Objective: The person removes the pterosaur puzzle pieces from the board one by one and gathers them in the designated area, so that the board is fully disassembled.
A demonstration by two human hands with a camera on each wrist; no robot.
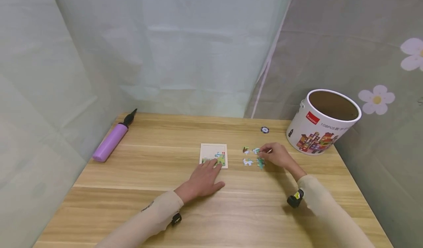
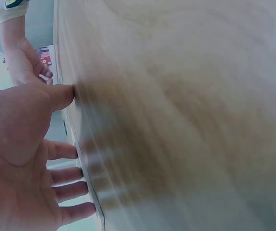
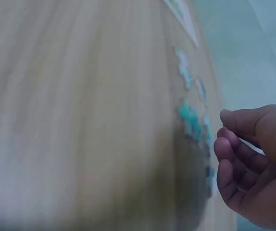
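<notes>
My left hand (image 1: 203, 178) lies on the lower edge of a small puzzle board (image 1: 213, 148) with straight fingers and the thumb out to the side. Part of a green picture shows in the board around the fingertips. In the left wrist view the fingers (image 2: 66, 191) reach flat along the table. To the right, my right hand (image 1: 275, 155) is over a group of loose jigsaw pieces, its fingers loosely curled. Among them are a white piece (image 1: 248, 162), a green piece (image 1: 261, 163) and a brown-and-green piece (image 1: 246, 150). Nothing shows between thumb and fingers (image 3: 229, 144) in the right wrist view.
A white bucket (image 1: 307, 134) with printed building blocks stands at the back right. A round chip (image 1: 264, 129) lies to its left. At the far left of the wooden table (image 1: 158, 130) is a purple hand pump (image 1: 111, 143). Cloth curtains hang behind and at both sides.
</notes>
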